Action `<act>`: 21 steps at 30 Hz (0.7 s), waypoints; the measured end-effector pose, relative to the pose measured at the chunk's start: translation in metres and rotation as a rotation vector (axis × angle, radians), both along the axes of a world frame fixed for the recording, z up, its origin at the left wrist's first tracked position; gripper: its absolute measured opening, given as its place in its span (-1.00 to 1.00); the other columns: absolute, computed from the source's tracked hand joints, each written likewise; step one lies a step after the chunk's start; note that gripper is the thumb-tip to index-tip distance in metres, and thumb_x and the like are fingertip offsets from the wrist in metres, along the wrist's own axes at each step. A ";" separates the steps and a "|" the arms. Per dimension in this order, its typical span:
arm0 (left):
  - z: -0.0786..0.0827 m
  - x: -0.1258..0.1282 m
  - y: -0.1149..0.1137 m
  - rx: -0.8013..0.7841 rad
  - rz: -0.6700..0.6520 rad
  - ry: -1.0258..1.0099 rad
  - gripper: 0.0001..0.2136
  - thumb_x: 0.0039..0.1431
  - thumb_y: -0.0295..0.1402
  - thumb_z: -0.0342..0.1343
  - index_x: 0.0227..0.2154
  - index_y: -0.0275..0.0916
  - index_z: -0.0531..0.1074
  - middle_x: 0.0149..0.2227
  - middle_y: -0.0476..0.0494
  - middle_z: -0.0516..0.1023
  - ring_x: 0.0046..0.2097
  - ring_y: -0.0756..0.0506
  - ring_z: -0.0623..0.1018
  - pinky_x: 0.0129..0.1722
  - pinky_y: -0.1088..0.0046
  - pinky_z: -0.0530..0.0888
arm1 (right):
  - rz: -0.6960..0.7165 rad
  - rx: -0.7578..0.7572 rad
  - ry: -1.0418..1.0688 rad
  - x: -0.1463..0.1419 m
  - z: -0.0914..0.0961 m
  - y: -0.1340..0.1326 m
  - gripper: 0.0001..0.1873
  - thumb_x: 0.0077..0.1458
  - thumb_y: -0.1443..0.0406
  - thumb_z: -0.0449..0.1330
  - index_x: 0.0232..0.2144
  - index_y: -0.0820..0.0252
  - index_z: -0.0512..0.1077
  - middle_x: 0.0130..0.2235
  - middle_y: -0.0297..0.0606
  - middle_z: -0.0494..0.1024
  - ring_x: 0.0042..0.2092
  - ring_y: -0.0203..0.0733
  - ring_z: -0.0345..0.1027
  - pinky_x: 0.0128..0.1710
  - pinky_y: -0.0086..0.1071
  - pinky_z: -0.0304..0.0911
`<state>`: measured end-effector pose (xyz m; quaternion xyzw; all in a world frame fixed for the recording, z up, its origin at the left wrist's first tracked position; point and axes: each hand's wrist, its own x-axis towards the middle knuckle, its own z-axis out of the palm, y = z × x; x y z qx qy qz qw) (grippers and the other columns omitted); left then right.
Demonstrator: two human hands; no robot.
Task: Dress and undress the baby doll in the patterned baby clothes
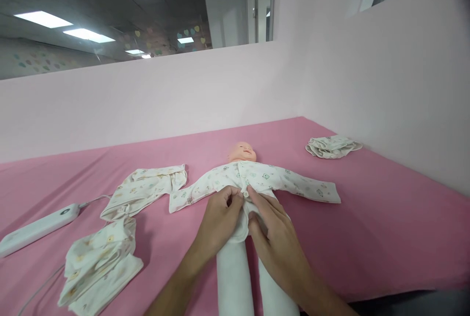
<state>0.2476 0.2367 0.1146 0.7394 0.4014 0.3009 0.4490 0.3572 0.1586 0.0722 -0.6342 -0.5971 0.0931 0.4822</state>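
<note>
A baby doll (243,152) lies on its back, head away from me, wearing a white printed baby top (270,175) with both sleeves spread sideways. White leggings (235,277) cover its legs, which point toward me. At the middle of the top's front, my left hand (220,215) pinches the fabric edge between thumb and fingers. Close beside it, my right hand (275,232) has its index fingertip at a small snap or button and its thumb lower on the front flap, gripping the cloth. The fingers partly hide the fastening.
Two printed garments lie at the left, one spread (147,188) and one folded (101,267). A white elongated device (40,230) with a cable rests beside them. Another crumpled garment (332,147) sits at the back right of the pink-covered table (385,228). Walls (165,95) border the far and right sides.
</note>
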 end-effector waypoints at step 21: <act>-0.029 -0.089 -0.026 0.174 0.030 0.233 -0.52 0.05 -0.05 0.16 0.06 0.08 0.40 0.21 -0.09 0.31 0.13 -0.30 0.38 0.01 0.23 0.43 | 0.092 -0.262 -0.058 0.089 -0.044 -0.041 -0.59 0.17 0.19 0.10 0.07 -0.07 0.39 0.09 -0.24 0.45 0.13 0.00 0.30 0.10 -0.04 0.29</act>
